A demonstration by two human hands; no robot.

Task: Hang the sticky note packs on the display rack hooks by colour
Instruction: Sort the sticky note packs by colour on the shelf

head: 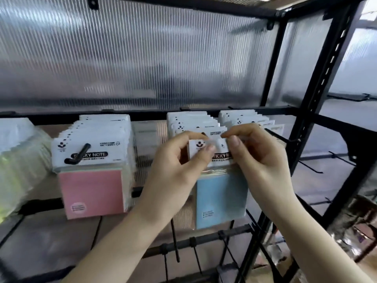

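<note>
Blue sticky note pack (221,199) held at its white header card, before the hook's row of hung packs (193,123); pinched by left hand (175,172) and right hand (259,160), thumb and forefinger closed. Judged light, film-slippery, best gripped beside the hang hole. Pink packs (91,193) hung leftward.

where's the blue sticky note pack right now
In the head view the blue sticky note pack hangs centre-right, its header pinched by the left hand and right hand, to the right of the pink packs.

Single head-worn view, close, facing forward at the display rack (302,123).
</note>
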